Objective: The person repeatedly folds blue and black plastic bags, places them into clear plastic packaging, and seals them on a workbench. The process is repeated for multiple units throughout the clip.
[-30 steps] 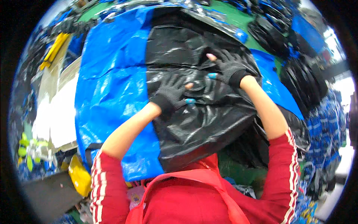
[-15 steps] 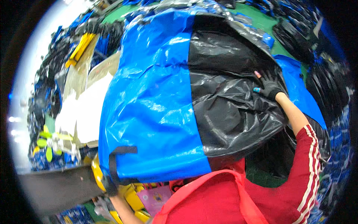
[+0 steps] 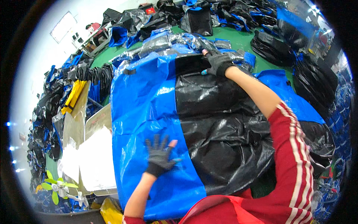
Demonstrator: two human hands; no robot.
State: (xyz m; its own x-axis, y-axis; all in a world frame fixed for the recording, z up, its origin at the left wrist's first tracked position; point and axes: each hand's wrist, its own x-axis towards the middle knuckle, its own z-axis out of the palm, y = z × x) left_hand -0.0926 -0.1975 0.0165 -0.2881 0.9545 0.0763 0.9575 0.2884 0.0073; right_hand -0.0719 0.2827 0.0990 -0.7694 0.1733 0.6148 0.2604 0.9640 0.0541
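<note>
A large glossy tarpaulin piece, with a blue half [image 3: 145,108] and a creased black half [image 3: 223,134], lies spread in front of me. My left hand [image 3: 159,155], in a dark knit glove with some fingertips bare, rests open on the near part of the blue half, fingers spread. Over by the far edge of the black half, my right hand [image 3: 217,62] wears the same kind of glove. Its fingers are stretched out against the material, and it grips nothing that I can see. A short black strap [image 3: 129,71] shows near the far left corner.
To the left, white sheets [image 3: 97,160] lie on a tan board [image 3: 99,121] near a small green-bladed fan [image 3: 57,186]. A folded yellow piece [image 3: 74,96] sits behind them. Piles of black bags [image 3: 274,48] and clear-wrapped blue bundles [image 3: 156,43] cover parts of the green floor [image 3: 238,37].
My left hand has left the near left corner and now lies on the blue half. My right hand has moved from the right side to the far edge. The view has tilted farther out.
</note>
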